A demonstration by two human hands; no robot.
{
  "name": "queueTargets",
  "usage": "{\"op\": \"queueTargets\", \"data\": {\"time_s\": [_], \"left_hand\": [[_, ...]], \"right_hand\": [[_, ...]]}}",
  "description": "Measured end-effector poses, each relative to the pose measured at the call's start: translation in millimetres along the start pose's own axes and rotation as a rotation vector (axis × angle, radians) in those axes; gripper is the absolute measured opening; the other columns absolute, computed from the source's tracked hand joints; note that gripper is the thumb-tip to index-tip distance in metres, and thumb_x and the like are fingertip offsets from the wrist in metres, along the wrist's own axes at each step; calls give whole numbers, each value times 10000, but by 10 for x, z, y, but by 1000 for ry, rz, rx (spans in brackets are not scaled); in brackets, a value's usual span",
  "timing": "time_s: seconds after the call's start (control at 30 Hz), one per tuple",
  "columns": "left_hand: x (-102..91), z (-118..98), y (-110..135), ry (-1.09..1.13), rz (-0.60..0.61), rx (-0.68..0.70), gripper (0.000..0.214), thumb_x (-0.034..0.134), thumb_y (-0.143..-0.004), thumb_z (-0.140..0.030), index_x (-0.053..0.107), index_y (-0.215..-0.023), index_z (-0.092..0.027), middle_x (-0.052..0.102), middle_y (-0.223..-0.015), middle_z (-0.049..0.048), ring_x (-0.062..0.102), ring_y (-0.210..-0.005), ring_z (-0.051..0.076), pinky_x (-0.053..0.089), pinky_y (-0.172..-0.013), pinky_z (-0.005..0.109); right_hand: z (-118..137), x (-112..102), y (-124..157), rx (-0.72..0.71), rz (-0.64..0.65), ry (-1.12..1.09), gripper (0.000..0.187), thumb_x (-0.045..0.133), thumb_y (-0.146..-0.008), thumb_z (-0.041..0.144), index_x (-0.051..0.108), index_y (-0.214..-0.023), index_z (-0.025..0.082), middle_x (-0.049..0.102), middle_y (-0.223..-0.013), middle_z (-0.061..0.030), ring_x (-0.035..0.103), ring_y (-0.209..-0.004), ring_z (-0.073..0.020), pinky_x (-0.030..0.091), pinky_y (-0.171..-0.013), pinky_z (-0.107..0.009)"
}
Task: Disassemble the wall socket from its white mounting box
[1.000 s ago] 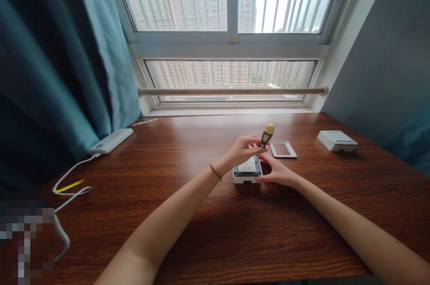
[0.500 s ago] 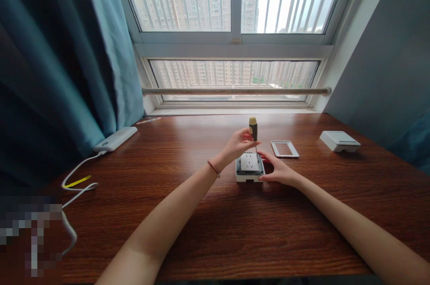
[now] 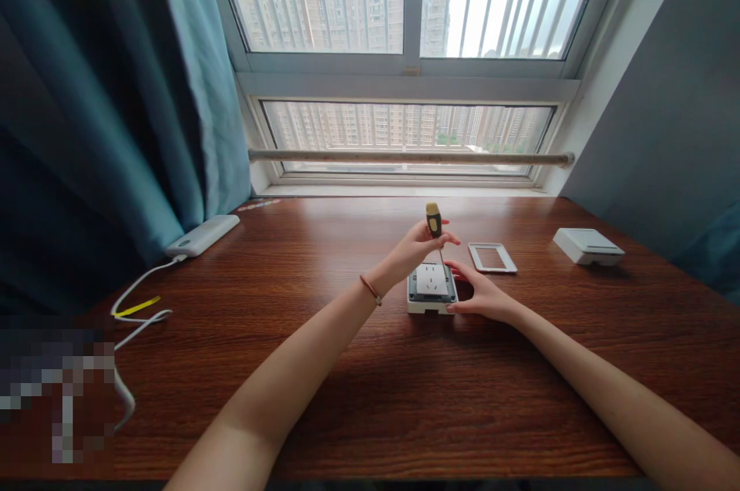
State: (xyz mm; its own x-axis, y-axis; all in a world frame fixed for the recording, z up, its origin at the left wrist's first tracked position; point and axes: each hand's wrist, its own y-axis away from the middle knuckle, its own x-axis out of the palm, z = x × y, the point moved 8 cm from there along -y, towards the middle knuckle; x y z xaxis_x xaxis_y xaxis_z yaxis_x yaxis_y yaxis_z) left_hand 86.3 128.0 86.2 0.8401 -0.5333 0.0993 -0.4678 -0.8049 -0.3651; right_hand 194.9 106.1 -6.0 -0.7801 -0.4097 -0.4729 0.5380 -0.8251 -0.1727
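My left hand (image 3: 425, 240) is closed on the handle of a screwdriver (image 3: 433, 220), yellow-topped and dark. Its thin shaft points down at the right side of a wall socket (image 3: 432, 280), a white face with slots on a dark frame. The socket sits on a white mounting box (image 3: 417, 307) on the table. Around the box's right side, my right hand (image 3: 481, 297) grips it between thumb and fingers. Whether the screwdriver's tip sits in a screw is too small to tell.
Behind my right hand lies a white rectangular frame (image 3: 492, 257). A second white box (image 3: 588, 245) stands farther right on the wooden table (image 3: 358, 414). At the left are a white power strip-like block (image 3: 203, 235), its white cable (image 3: 139, 275) and a yellow strip (image 3: 137, 307).
The screwdriver's top leans slightly more to the left, and the fingers of my left hand have shifted around its handle, some now stretched out. My right hand stays on the box.
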Motion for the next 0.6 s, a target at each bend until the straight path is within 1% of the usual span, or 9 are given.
{"op": "queueTargets", "data": {"time_s": [0.07,0.2,0.27,0.37,0.4,0.43,0.5,0.6], "left_hand": [[-52,18,1,87,37,-54,383,664,-714,-254,490,-1033,-134,633,-798,48,587,-852,170,376,-812,326],[-138,27,23,161,121,-96,457,702,-669,-172,476,-1066,-153,650,-880,61,595,-925,183,366,-873,349],[-154,20,25,131,159,-80,438,690,-693,-184,472,-1071,-156,662,-913,83,600,-942,185,370,-888,360],[-143,15,11,10,178,-37,376,678,-716,-242,490,-1023,-135,674,-879,103,619,-913,189,395,-880,373],[-147,19,3,-37,150,-23,359,685,-707,-262,502,-984,-127,673,-857,102,626,-890,191,413,-859,371],[-162,20,-4,-85,97,-5,346,698,-689,-280,513,-935,-121,668,-830,93,632,-857,189,434,-827,360],[-196,14,5,-182,-45,43,343,732,-640,-306,522,-841,-124,648,-787,62,628,-782,171,464,-749,320],[-188,0,77,-367,-228,113,347,760,-587,-342,527,-738,-134,605,-711,18,578,-678,129,450,-640,256]], "right_hand": [[18,-2,2,2,2,5,855,775,-586,336,345,-1314,209,429,-1326,-114,431,-1212,-272,335,-1040,-445],[7,-4,6,25,5,5,871,781,-577,338,339,-1318,214,426,-1330,-112,426,-1218,-268,336,-1040,-441],[0,-5,6,27,3,2,877,783,-573,337,339,-1319,218,426,-1332,-110,423,-1222,-268,335,-1041,-440],[-9,-3,4,25,0,8,879,782,-572,335,337,-1321,214,429,-1329,-113,428,-1217,-270,336,-1039,-443],[-10,-2,4,22,-2,12,876,780,-575,334,338,-1321,210,429,-1329,-114,431,-1214,-270,338,-1039,-444],[-9,0,3,17,-3,14,871,778,-577,334,340,-1319,207,427,-1330,-115,433,-1211,-270,337,-1039,-444],[-4,-1,4,5,-11,16,865,776,-578,335,347,-1318,208,424,-1333,-115,430,-1213,-274,332,-1042,-450],[6,1,5,-17,-12,11,851,771,-582,337,358,-1316,216,427,-1333,-109,427,-1215,-278,325,-1046,-454]]}}
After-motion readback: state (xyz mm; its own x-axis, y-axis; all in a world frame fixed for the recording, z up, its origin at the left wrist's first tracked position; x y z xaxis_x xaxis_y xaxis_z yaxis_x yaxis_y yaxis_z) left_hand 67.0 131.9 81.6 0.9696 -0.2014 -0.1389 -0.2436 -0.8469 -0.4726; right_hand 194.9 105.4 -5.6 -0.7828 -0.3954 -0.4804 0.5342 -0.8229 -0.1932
